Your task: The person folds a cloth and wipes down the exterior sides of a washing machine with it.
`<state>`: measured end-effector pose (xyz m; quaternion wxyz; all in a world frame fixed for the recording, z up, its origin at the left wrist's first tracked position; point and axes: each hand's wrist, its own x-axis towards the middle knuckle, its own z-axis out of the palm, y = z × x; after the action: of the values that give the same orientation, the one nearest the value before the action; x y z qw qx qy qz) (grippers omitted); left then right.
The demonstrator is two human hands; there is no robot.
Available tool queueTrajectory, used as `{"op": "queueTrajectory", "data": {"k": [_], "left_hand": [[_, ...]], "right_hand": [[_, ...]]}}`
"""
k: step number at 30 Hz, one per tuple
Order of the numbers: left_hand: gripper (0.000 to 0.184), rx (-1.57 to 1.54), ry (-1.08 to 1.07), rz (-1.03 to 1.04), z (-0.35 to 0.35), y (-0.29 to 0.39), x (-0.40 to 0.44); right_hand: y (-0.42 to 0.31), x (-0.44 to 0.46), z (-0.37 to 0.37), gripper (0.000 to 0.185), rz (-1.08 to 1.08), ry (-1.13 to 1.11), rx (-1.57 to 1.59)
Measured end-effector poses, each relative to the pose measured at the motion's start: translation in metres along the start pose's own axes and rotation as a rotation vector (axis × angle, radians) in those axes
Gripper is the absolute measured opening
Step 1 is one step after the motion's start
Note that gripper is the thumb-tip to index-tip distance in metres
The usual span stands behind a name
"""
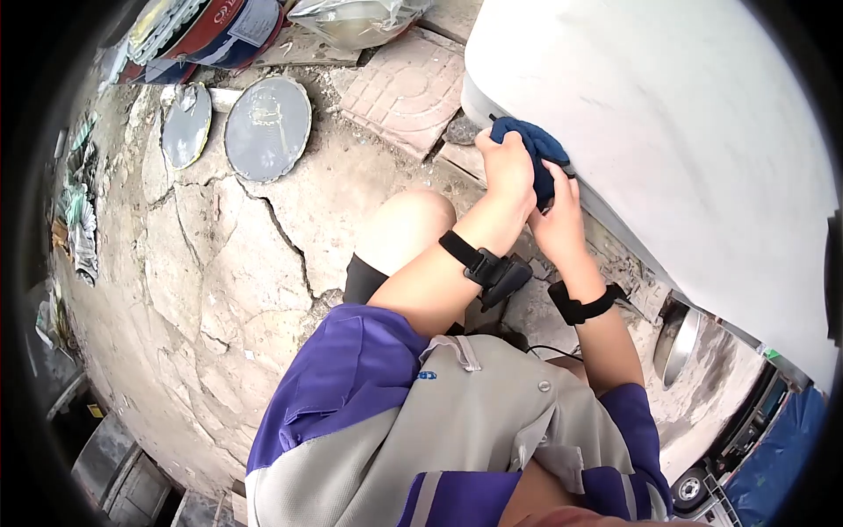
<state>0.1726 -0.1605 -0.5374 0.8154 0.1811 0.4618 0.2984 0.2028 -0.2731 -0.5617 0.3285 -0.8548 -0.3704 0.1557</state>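
Observation:
A dark blue cloth (pixel 539 151) is bunched against the lower edge of a large, smooth white panel (pixel 650 140). My left hand (pixel 509 173) is closed on the cloth from the left, its fingers curled over the folds. On the cloth's near right side, my right hand (pixel 560 220) grips it with bent fingers. Part of the cloth is hidden behind both hands. Black straps circle my wrists, and the left strap (pixel 483 268) carries a black device.
Two round grey lids (pixel 268 128) lie on the cracked concrete floor (pixel 237 263) at the left. Behind them stand dark blue and red drums (pixel 237 31) and a clear plastic bag (pixel 356 22). A round metal pan (pixel 676 344) sits under the panel's right end.

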Motion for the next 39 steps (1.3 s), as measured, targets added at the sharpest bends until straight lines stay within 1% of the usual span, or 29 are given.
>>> {"op": "queueTrajectory", "data": {"k": [1, 2, 3, 4, 6, 7, 8, 9, 10, 11, 12, 13, 14, 17, 20, 23, 24, 25, 26, 28, 29, 30, 31, 34, 35, 36, 37, 38, 39], "left_hand": [[0.032, 0.083, 0.007, -0.007, -0.005, -0.017, 0.001], [0.033, 0.099, -0.082, -0.001, -0.013, -0.039, 0.002], [0.033, 0.111, -0.106, -0.093, -0.016, -0.052, -0.006], [0.032, 0.13, -0.123, -0.189, -0.021, -0.063, -0.012], [0.035, 0.272, -0.376, -0.43, -0.034, -0.091, -0.007], [0.037, 0.395, -0.388, -0.482, -0.028, -0.093, -0.019], [0.039, 0.517, -0.398, -0.537, -0.022, -0.097, -0.032], [0.042, 0.546, -0.378, -0.569, -0.023, -0.118, -0.034], [0.038, 0.525, -0.403, -0.616, -0.024, -0.133, -0.035], [0.035, 0.544, -0.363, -0.653, -0.023, -0.146, -0.034], [0.033, 0.562, -0.321, -0.684, -0.015, -0.151, -0.035], [0.028, 0.553, -0.326, -0.716, -0.011, -0.161, -0.027], [0.03, 0.542, -0.343, -0.727, -0.01, -0.169, -0.021], [0.038, 0.574, -0.367, -0.749, -0.013, -0.18, -0.009], [0.037, 0.465, -0.279, -0.74, -0.014, -0.184, -0.004], [0.032, 0.378, -0.159, -0.583, -0.005, -0.161, 0.011], [0.031, 0.302, -0.119, -0.534, -0.004, -0.155, 0.021], [0.033, 0.299, -0.087, -0.465, -0.005, -0.146, 0.031], [0.035, 0.299, -0.059, -0.396, -0.006, -0.138, 0.042], [0.038, 0.363, 0.077, -0.195, -0.014, -0.129, 0.066], [0.038, 0.387, 0.066, -0.115, -0.019, -0.129, 0.076], [0.039, 0.409, 0.054, -0.035, -0.015, -0.126, 0.076], [0.036, 0.42, 0.082, -0.065, -0.012, -0.128, 0.071], [0.035, 0.358, -0.148, -0.292, -0.011, -0.149, 0.059], [0.029, 0.38, -0.148, -0.328, -0.013, -0.171, 0.062], [0.024, 0.365, -0.228, -0.438, -0.005, -0.171, 0.04], [0.02, 0.418, -0.276, -0.537, 0.0, -0.18, 0.03], [0.019, 0.426, -0.44, -0.626, 0.003, -0.19, 0.023], [0.02, 0.42, -0.508, -0.712, 0.007, -0.202, 0.02]], "right_hand": [[0.01, -0.003, 0.004, 0.058, 0.037, 0.033, 0.052], [0.019, -0.008, 0.004, 0.059, 0.081, 0.076, 0.106], [0.023, -0.016, -0.004, 0.06, 0.239, 0.056, 0.192], [0.045, -0.03, -0.007, 0.07, 0.288, 0.025, 0.246], [0.083, -0.067, -0.012, 0.079, 0.428, 0.003, 0.626], [0.099, -0.085, -0.011, 0.084, 0.415, 0.102, 0.765], [0.118, -0.1, -0.021, 0.073, 0.513, -0.019, 0.944], [0.131, -0.112, -0.037, 0.067, 0.648, -0.113, 0.945], [0.14, -0.123, -0.046, 0.061, 0.775, -0.213, 0.944], [0.144, -0.131, -0.043, 0.052, 0.775, -0.044, 0.975], [0.139, -0.132, -0.046, 0.051, 0.778, 0.103, 1.041], [0.132, -0.129, -0.052, 0.048, 0.803, 0.221, 1.084], [0.13, -0.125, -0.055, 0.044, 0.824, 0.337, 1.124], [0.167, -0.119, -0.058, 0.033, 0.745, 0.382, 1.201], [0.17, -0.098, -0.043, 0.033, 0.76, 0.535, 1.333], [0.16, -0.064, -0.02, 0.034, 0.732, 0.603, 1.38], [0.159, -0.051, -0.011, 0.032, 0.752, 0.577, 1.441], [0.142, -0.037, -0.008, 0.033, 0.815, 0.488, 1.513], [0.13, -0.024, 0.002, 0.035, 0.844, 0.465, 1.58], [0.129, -0.002, 0.029, 0.034, 0.859, 0.28, 1.675], [0.124, 0.003, 0.035, 0.033, 0.814, 0.231, 1.689], [0.121, 0.008, 0.037, 0.031, 0.859, 0.227, 1.665], [0.128, 0.006, 0.034, 0.03, 0.87, 0.246, 1.662], [0.137, -0.012, 0.003, 0.028, 0.942, 0.33, 1.597], [0.158, -0.02, -0.001, 0.027, 0.959, 0.409, 1.659], [0.167, -0.032, -0.016, 0.025, 0.976, 0.451, 1.61], [0.178, -0.041, -0.026, 0.023, 1.012, 0.575, 1.55], [0.205, -0.054, -0.032, 0.02, 1.026, 0.678, 1.553], [0.219, -0.064, -0.042, 0.019, 1.04, 0.783, 1.555]]}}
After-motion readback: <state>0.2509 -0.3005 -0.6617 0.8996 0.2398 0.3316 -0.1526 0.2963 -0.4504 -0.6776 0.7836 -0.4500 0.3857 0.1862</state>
